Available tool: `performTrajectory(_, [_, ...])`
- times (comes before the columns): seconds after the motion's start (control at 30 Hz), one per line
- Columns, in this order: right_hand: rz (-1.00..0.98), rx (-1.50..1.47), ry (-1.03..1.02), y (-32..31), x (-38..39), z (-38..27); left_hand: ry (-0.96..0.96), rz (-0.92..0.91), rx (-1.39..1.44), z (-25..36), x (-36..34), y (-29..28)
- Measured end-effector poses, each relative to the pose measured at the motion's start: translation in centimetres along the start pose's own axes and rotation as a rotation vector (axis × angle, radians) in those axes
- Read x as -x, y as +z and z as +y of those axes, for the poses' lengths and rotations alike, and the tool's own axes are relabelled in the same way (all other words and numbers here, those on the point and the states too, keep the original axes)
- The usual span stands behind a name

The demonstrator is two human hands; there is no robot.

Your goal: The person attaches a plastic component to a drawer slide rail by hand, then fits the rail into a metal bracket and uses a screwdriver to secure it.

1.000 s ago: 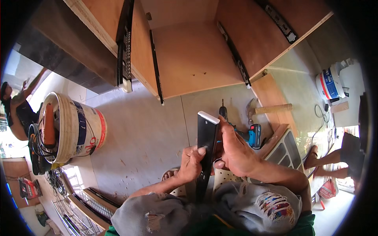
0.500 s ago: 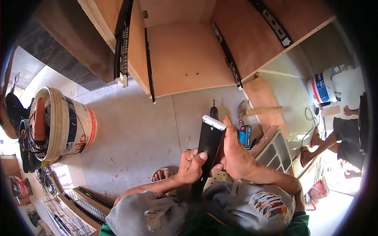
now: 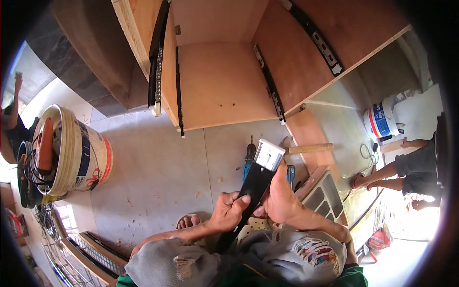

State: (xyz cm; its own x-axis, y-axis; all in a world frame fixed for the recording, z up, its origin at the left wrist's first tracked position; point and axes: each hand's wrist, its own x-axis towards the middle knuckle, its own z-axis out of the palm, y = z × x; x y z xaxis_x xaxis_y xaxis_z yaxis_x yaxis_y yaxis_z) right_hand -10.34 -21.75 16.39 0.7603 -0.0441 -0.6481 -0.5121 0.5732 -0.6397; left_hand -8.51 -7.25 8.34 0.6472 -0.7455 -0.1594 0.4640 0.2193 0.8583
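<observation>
A black drawer slide with a white plastic end piece is tilted up in front of my knees. My left hand grips its left side, thumb pressed on the flat face. Along the opposite edge, my right hand is wrapped round it, fingers partly hidden behind. Beyond my hands stands an open wooden cabinet; more black slides are fixed to its inner panels. A cordless drill and a hammer lie past the slide's tip, and a blue battery is partly covered by my right hand.
A white bucket of tools stands left on the tiled floor. A grey compartment tray lies right of my knee. Another bucket and a person are far right; a second person shows at the left edge.
The slide's white end has tipped so more of its face shows, with both hands still on it. My view has shifted slightly. An arm has appeared at the far left.
</observation>
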Motion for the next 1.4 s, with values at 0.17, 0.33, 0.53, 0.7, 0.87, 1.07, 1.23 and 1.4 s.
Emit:
performTrajectory(0.17, [-0.085, 0.081, -0.021, -0.9, -0.7, -0.3, 0.050, -0.014, -0.031, 0.7, -0.5, -0.2])
performTrajectory(0.33, [-0.062, 0.314, -0.397, -3.4, -0.9, -2.6, -0.057, 0.086, -0.122, 1.6, -0.5, -0.1])
performTrajectory(0.53, [-0.187, 0.685, -0.728, -1.8, 0.0, -5.7, 0.063, 0.153, -0.184, 0.9, -0.8, -0.2])
performTrajectory(0.7, [-0.009, 0.475, -0.699, -0.7, -1.1, -4.5, 0.038, 0.117, -0.185, 0.8, -1.0, 0.6])
performTrajectory(0.87, [0.038, 0.458, -0.726, -1.0, -1.6, -3.9, 0.051, 0.093, -0.182, 0.0, -0.9, 0.6])
performTrajectory(1.07, [0.057, 0.433, -0.758, -1.1, -1.2, -5.2, -0.006, 0.065, -0.115, 1.3, -0.8, 1.4])
performTrajectory(1.23, [-0.028, 0.326, -0.733, -1.5, -1.6, -5.0, -0.005, 0.115, -0.146, -0.1, -1.0, 0.9])
performTrajectory(1.4, [-0.084, 0.434, -0.810, -1.3, -2.4, -3.9, 0.078, 0.158, -0.179, -0.4, -1.2, 0.2])
